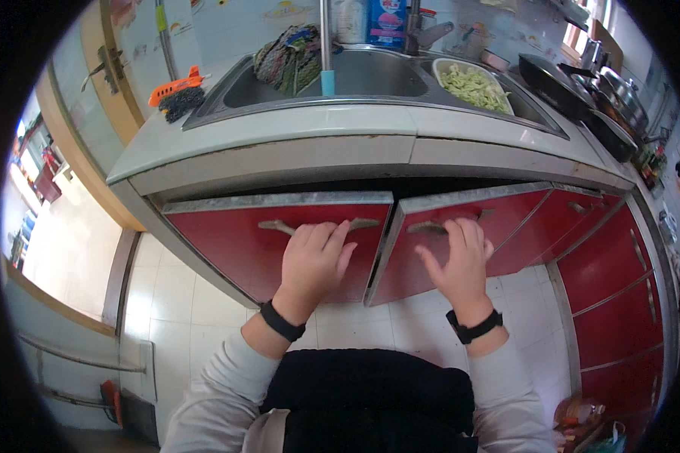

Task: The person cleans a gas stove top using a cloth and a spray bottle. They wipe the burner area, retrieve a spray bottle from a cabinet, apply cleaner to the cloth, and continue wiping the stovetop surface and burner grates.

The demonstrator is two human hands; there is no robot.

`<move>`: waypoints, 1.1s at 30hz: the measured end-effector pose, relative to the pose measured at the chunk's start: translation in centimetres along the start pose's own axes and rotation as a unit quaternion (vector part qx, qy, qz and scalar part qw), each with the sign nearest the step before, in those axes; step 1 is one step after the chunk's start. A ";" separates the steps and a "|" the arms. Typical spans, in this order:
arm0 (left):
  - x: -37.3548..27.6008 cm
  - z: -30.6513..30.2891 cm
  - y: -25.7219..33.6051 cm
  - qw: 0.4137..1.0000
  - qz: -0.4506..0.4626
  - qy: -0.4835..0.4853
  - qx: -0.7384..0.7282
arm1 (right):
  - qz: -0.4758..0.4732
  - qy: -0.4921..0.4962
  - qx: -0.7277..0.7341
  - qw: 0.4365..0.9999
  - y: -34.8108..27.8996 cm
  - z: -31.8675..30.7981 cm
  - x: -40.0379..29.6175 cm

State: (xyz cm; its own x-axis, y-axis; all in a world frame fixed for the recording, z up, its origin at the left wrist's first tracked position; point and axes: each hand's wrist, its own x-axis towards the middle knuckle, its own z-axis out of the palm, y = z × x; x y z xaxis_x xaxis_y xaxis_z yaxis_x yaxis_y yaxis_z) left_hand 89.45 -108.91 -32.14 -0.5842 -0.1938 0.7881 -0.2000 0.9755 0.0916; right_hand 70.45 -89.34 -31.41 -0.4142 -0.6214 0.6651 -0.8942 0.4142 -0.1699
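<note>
Below the sink counter, a pair of red cabinet doors stands partly ajar, with a dark gap along their top edges. My left hand (pixel 316 257) has its fingers hooked around the metal handle (pixel 273 226) of the left door (pixel 221 243). On the right door (pixel 396 266), the fingers of my right hand (pixel 458 260) curl over the metal handle (pixel 422 227), the thumb held apart below it. The right door stands out at an angle from the cabinet. Both wrists carry black bands. The cabinet's inside is too dark to make out.
Above the doors, a steel double sink (pixel 368 73) holds a patterned cloth (pixel 289 59) and a white basin of chopped greens (pixel 473 85). An orange toy airplane (pixel 175 88) rests at left. A pan (pixel 555 85) lies right; a bottle (pixel 578 410) stands on the floor.
</note>
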 end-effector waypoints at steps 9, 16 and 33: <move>-4.7 -8.6 2.1 0.994 0.036 -0.059 -0.090 | 0.038 -0.094 0.016 0.995 2.0 -9.6 -6.6; -7.4 -11.4 0.8 0.981 0.074 -0.094 -0.155 | 0.110 -0.103 0.085 0.985 4.3 -13.5 -9.5; -2.0 -2.8 -0.7 0.989 0.074 -0.089 -0.089 | 0.279 -0.099 0.057 0.953 9.1 -24.0 -7.3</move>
State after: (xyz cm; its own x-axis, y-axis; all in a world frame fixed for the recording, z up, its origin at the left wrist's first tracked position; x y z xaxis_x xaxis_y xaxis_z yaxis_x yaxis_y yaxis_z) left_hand 92.92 -108.95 -32.06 -0.7292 -0.0466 0.6827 0.0304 0.9945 0.1003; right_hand 69.38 -65.05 -20.32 -0.8451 -0.4431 0.2992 -0.5327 0.6499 -0.5421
